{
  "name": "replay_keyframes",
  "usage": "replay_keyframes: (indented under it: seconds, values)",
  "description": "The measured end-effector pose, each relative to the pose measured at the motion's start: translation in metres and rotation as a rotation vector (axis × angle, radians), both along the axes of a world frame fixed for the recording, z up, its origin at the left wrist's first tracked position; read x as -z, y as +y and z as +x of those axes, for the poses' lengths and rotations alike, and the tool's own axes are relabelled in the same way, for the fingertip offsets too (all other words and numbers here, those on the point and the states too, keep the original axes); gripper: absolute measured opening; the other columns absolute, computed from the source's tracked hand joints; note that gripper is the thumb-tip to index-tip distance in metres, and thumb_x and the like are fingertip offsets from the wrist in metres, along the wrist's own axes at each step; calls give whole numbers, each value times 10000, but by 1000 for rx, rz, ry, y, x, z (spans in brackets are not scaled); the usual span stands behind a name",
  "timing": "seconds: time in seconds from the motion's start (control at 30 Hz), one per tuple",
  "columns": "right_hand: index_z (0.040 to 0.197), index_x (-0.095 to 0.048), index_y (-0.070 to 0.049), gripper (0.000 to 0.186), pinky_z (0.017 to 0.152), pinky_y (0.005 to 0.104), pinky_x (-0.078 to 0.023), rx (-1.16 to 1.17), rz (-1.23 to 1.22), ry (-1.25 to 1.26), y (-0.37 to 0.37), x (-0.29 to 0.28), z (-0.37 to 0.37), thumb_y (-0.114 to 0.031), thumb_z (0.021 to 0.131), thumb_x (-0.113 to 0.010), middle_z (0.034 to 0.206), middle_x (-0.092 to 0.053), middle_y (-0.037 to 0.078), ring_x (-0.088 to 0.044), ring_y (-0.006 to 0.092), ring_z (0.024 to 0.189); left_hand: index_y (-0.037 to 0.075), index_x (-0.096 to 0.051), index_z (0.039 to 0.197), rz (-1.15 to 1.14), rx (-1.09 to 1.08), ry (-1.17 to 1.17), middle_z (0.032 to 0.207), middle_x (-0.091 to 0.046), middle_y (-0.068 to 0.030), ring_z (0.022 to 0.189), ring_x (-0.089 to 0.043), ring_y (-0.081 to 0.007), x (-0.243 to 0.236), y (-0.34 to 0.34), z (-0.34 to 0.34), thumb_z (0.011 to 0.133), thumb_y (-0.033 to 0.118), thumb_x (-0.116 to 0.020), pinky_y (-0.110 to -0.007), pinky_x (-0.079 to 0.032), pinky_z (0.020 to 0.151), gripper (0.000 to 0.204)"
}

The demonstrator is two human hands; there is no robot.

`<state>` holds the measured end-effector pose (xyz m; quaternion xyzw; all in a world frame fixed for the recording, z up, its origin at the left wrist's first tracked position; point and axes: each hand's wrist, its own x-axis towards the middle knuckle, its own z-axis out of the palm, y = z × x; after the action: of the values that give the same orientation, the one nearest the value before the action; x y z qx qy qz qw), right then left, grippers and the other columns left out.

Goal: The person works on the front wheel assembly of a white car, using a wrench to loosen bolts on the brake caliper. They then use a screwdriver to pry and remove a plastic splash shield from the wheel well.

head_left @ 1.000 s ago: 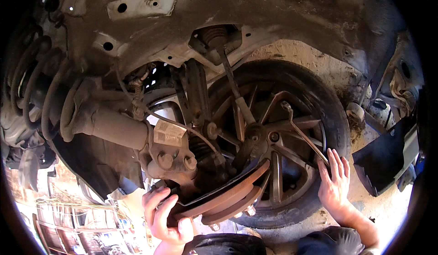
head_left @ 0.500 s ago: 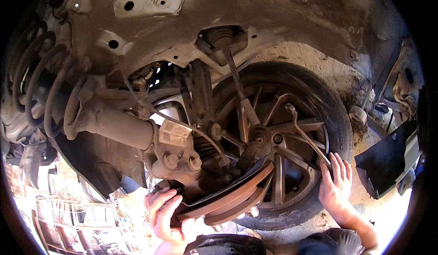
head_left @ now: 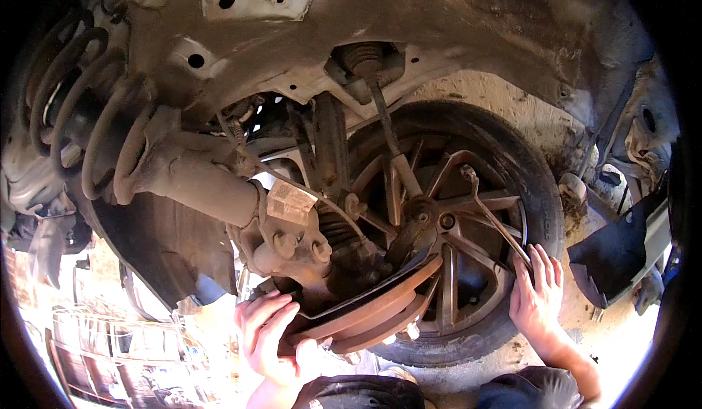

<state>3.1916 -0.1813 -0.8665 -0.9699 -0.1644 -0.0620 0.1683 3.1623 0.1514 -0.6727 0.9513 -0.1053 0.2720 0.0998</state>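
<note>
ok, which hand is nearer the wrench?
Right. The right hand is at the lower end of the wrench; the left hand is well to its left, at the near-left edge of the brake disc.

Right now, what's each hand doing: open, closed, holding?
Left hand: closed on the left edge of the brake disc.
Right hand: outstretched at the wrench; whether it holds it cannot be told.
</note>
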Motion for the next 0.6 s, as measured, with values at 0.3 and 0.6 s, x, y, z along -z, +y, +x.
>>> replay_keyframes:
  seconds: [0.3,0.6]
  values:
    - [1300,-576,-19,549,1099,544,-323,10,15,-26,2,2,-2,-130,764,-605,1341,-523,244,-466,385,1311,-53,-679,994,-31,15,-21,977,-670,-184,911,-633,-338,1,1,0,893,352,-629,-446,-469,857,421]
    - [1265,-601,-21,532,1097,530,-332,34,32,-68,4,-1,-2,-130,744,-619,1314,-540,232,-483,370,1293,-14,-714,988,-69,14,-65,995,-696,-141,916,-650,-286,2,-2,1,845,305,-680,-407,-440,880,351]
